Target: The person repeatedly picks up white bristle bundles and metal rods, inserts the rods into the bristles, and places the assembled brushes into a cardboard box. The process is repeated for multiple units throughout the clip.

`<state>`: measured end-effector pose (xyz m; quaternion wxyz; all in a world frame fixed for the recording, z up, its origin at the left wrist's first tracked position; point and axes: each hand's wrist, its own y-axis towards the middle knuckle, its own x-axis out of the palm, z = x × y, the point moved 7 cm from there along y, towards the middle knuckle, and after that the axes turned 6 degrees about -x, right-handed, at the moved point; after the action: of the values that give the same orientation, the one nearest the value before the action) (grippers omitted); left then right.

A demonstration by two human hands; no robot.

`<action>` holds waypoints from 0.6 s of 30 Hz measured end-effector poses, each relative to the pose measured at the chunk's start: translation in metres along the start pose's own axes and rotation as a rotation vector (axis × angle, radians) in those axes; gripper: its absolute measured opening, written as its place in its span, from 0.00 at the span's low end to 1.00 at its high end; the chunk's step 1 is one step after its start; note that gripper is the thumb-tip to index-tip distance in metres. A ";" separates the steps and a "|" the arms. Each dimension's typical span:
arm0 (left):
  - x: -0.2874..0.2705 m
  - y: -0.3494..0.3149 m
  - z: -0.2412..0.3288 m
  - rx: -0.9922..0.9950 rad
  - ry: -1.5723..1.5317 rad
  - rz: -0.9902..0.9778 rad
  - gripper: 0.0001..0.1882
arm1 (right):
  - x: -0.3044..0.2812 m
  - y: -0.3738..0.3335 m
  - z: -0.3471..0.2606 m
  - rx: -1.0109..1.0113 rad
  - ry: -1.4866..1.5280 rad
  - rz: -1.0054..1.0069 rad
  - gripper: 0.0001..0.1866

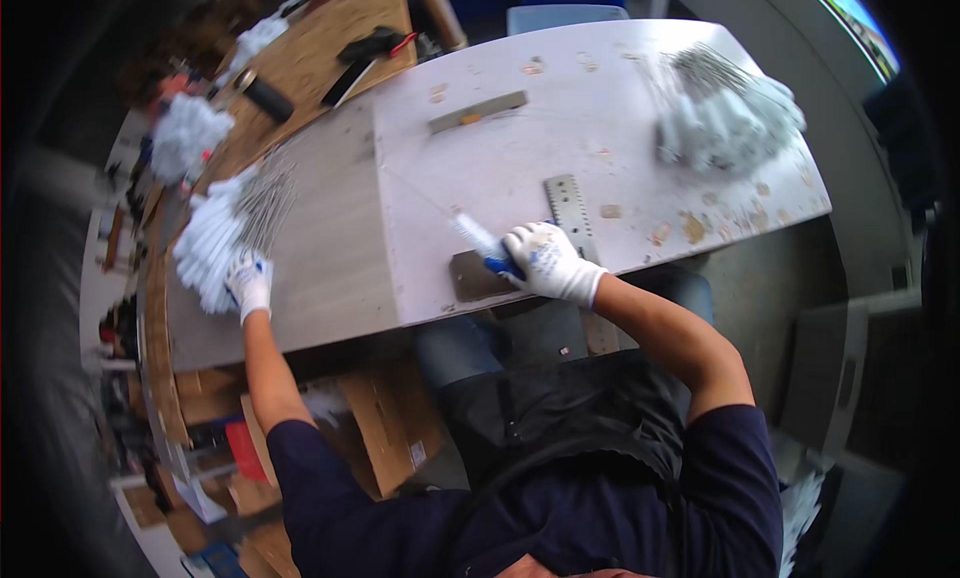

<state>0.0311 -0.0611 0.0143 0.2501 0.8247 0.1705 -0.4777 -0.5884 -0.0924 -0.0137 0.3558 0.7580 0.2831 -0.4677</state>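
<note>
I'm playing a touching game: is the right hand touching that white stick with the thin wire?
Touching. The head view shows the gloved right hand closed around the near end of the white stick.

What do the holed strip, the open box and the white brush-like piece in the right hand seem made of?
Holed strip: probably metal, dull grey, with regularly spaced holes.
Open box: likely cardboard, matte brown, with flat panels.
White brush-like piece: perhaps synthetic fibre, matte, from its fuzzy edge; blurred, so unsure.

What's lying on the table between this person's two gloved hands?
In the head view, a dark rectangular block lies beside the right hand; from there to the left hand, mostly grey and white tabletop.
</note>
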 end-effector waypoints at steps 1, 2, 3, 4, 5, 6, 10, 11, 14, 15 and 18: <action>0.003 -0.003 -0.008 0.038 -0.033 0.079 0.26 | -0.001 0.006 -0.011 -0.049 -0.003 0.117 0.20; 0.007 -0.002 -0.015 0.027 -0.025 0.079 0.25 | 0.005 0.014 -0.017 0.004 0.005 0.079 0.19; 0.005 -0.015 0.019 -0.041 -0.073 0.120 0.23 | -0.017 -0.003 0.015 -0.033 -0.058 0.094 0.19; -0.009 -0.012 0.007 -0.010 -0.009 0.192 0.22 | -0.019 -0.004 0.011 -0.035 -0.035 0.121 0.19; -0.023 -0.010 0.010 0.023 0.037 0.215 0.21 | -0.017 -0.008 0.007 -0.029 -0.014 0.124 0.19; -0.035 -0.010 0.009 0.051 0.085 0.238 0.20 | -0.017 -0.012 0.005 -0.029 -0.001 0.110 0.20; -0.083 -0.030 0.045 0.031 0.100 0.302 0.17 | -0.021 -0.015 0.009 0.005 -0.010 0.095 0.20; -0.091 -0.035 0.046 -0.003 0.083 0.337 0.17 | -0.023 -0.014 0.010 -0.005 -0.008 0.104 0.20; -0.123 -0.085 0.099 0.156 -0.182 0.419 0.18 | -0.016 -0.016 0.011 -0.039 0.006 0.137 0.17; -0.117 -0.083 0.097 0.142 -0.299 0.373 0.19 | -0.022 -0.014 0.008 -0.025 0.074 0.185 0.16; -0.057 -0.074 0.103 -0.173 -0.432 -0.196 0.18 | -0.028 -0.012 0.009 0.000 0.018 0.185 0.15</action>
<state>-0.1071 -0.0624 0.0027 0.3029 0.6586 0.2324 -0.6484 -0.6133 -0.0959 0.0056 0.3948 0.7851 0.2152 -0.4261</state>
